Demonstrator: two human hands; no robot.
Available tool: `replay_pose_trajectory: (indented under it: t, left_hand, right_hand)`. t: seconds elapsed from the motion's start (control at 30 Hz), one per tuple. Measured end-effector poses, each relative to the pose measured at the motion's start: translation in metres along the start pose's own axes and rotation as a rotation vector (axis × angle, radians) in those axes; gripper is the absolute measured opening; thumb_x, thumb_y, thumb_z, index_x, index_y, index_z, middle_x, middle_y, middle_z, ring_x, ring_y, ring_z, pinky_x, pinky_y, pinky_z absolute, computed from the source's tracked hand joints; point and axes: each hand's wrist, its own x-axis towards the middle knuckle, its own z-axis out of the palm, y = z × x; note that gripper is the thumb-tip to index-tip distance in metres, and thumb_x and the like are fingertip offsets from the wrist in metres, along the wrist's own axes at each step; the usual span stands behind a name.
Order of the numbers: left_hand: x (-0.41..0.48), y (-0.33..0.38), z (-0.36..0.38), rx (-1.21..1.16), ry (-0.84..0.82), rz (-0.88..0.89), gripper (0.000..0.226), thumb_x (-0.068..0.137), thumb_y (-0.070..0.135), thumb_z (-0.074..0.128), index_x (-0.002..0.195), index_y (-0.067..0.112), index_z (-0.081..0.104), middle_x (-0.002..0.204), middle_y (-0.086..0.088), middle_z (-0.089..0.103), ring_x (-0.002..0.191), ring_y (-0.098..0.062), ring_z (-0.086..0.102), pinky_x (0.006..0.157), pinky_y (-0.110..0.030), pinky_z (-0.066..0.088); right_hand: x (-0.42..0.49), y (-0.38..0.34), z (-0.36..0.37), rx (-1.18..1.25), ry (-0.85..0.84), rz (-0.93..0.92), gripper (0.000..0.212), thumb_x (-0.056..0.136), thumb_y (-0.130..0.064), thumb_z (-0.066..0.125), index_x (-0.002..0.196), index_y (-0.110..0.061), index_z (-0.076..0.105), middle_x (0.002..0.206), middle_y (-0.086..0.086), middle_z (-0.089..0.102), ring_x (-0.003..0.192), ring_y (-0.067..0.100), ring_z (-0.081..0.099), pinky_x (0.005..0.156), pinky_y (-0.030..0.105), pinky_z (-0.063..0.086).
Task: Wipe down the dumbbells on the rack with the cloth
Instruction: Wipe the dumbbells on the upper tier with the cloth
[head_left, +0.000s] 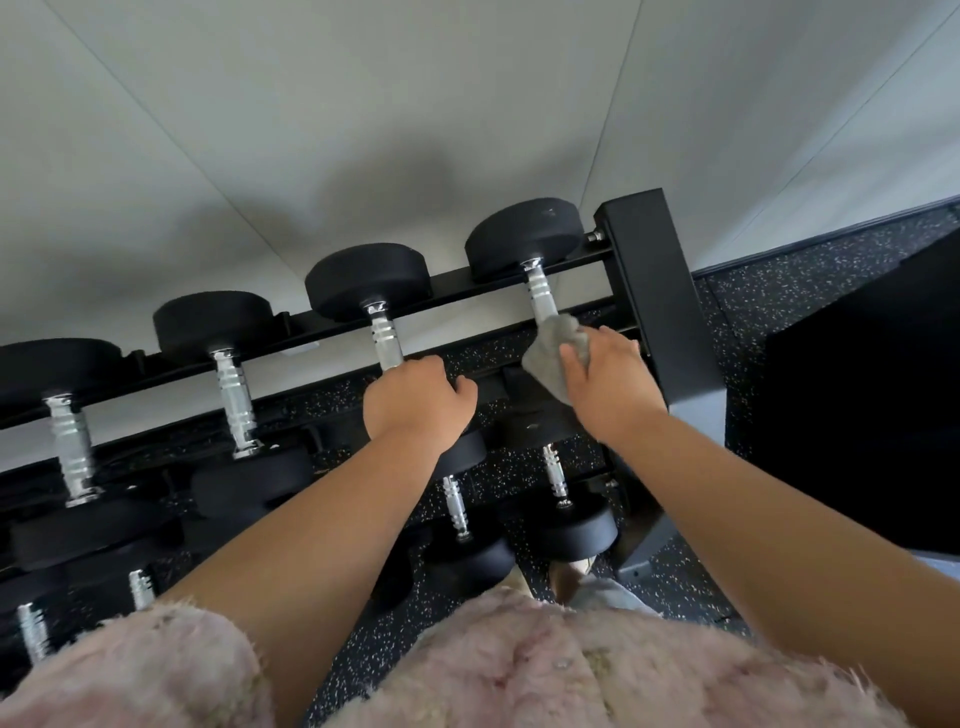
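A: Scanning leftmost first: left hand (415, 402) curls round the near end of the second dumbbell (387, 340), one slot left of the rack post (654, 291).
B: And the cloth (556, 353)?
A: Bunched, gripped by the right hand (608, 379), touching the end dumbbell (543, 296) just beside the post. Its handle runs away toward the wall (363, 130); right hand nearer, so strokes probably follow that axis.
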Motion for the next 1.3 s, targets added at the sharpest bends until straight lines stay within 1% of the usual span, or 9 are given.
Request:
replay_pose_trajectory:
  t: [0.1, 0.23, 0.33, 0.43, 0.6, 0.8, 1.03, 1.13, 1.3]
  left_hand:
    - [-0.001, -0.001, 0.001, -0.011, 0.013, 0.005, 0.036, 0.095, 0.056, 0.045, 0.083, 0.026, 0.06, 0.072, 0.008, 0.061, 0.065, -0.018, 0.06, 0.067, -0.037, 0.058]
    - [-0.001, -0.002, 0.001, -0.024, 0.014, 0.015, 0.034, 0.094, 0.055, 0.046, 0.084, 0.025, 0.061, 0.074, 0.009, 0.061, 0.068, -0.019, 0.06, 0.068, -0.037, 0.058]
    - [-0.001, -0.001, 0.0, -0.014, 0.009, 0.016, 0.033, 0.095, 0.053, 0.047, 0.086, 0.025, 0.062, 0.076, 0.008, 0.06, 0.07, -0.019, 0.06, 0.069, -0.036, 0.057]
    - [0.0, 0.0, 0.0, -0.011, 0.005, 0.013, 0.033, 0.095, 0.052, 0.047, 0.086, 0.024, 0.062, 0.076, 0.007, 0.059, 0.069, -0.02, 0.06, 0.068, -0.037, 0.057]
    - [-0.001, 0.0, 0.0, -0.012, 0.024, -0.001, 0.032, 0.093, 0.052, 0.049, 0.08, 0.024, 0.06, 0.071, 0.008, 0.058, 0.064, -0.019, 0.057, 0.066, -0.037, 0.056]
    - [0.001, -0.001, 0.002, -0.007, 0.003, -0.01, 0.03, 0.092, 0.052, 0.051, 0.082, 0.025, 0.059, 0.071, 0.009, 0.057, 0.069, -0.019, 0.058, 0.069, -0.036, 0.056]
    - [0.001, 0.0, 0.002, -0.042, 0.023, -0.033, 0.026, 0.091, 0.051, 0.054, 0.08, 0.027, 0.058, 0.072, 0.01, 0.057, 0.069, -0.016, 0.057, 0.061, -0.03, 0.049]
    - [-0.001, 0.0, 0.003, -0.044, 0.033, -0.038, 0.027, 0.091, 0.051, 0.055, 0.078, 0.027, 0.057, 0.07, 0.01, 0.056, 0.068, -0.015, 0.056, 0.061, -0.031, 0.05]
    - [0.0, 0.0, 0.004, -0.025, 0.036, -0.042, 0.028, 0.091, 0.052, 0.055, 0.076, 0.028, 0.056, 0.069, 0.011, 0.054, 0.068, -0.014, 0.054, 0.057, -0.029, 0.042]
  right_hand:
    - [0.023, -0.006, -0.011, -0.029, -0.004, 0.166, 0.044, 0.109, -0.044, 0.032, 0.116, -0.009, 0.056, 0.085, 0.004, 0.057, 0.09, 0.027, 0.061, 0.073, 0.034, 0.043]
    - [0.027, -0.02, -0.014, 0.051, 0.044, 0.11, 0.037, 0.11, -0.045, 0.034, 0.107, -0.014, 0.052, 0.081, -0.001, 0.056, 0.072, 0.014, 0.058, 0.054, 0.028, 0.038]
    - [0.043, -0.034, -0.025, 0.127, 0.089, 0.034, 0.037, 0.11, -0.047, 0.032, 0.111, -0.015, 0.052, 0.084, 0.0, 0.06, 0.08, 0.02, 0.065, 0.063, 0.032, 0.05]
    - [0.067, -0.044, -0.031, 0.199, -0.012, 0.059, 0.05, 0.11, -0.046, 0.034, 0.145, -0.012, 0.041, 0.105, 0.0, 0.06, 0.096, 0.025, 0.064, 0.08, 0.038, 0.052]
    - [0.071, -0.046, -0.021, -0.322, -0.465, -0.041, 0.048, 0.112, -0.036, 0.037, 0.151, -0.007, 0.041, 0.122, 0.016, 0.06, 0.112, 0.03, 0.06, 0.091, 0.035, 0.044]
    - [0.083, -0.045, -0.024, -0.457, -0.615, 0.031, 0.049, 0.114, -0.029, 0.03, 0.155, -0.002, 0.036, 0.149, 0.019, 0.049, 0.133, 0.033, 0.051, 0.105, 0.035, 0.041]
    - [0.124, -0.044, -0.005, 0.127, -0.161, 0.055, 0.043, 0.108, -0.04, 0.048, 0.125, -0.002, 0.052, 0.105, 0.012, 0.061, 0.087, 0.025, 0.057, 0.071, 0.033, 0.042]
    - [0.121, -0.031, -0.006, 0.125, -0.283, 0.028, 0.04, 0.105, -0.043, 0.053, 0.123, -0.007, 0.056, 0.1, 0.009, 0.065, 0.079, 0.02, 0.063, 0.062, 0.031, 0.046]
    - [0.113, -0.008, -0.025, -0.171, -0.611, -0.057, 0.037, 0.106, -0.045, 0.05, 0.112, -0.01, 0.058, 0.101, 0.007, 0.066, 0.09, 0.022, 0.062, 0.079, 0.035, 0.049]
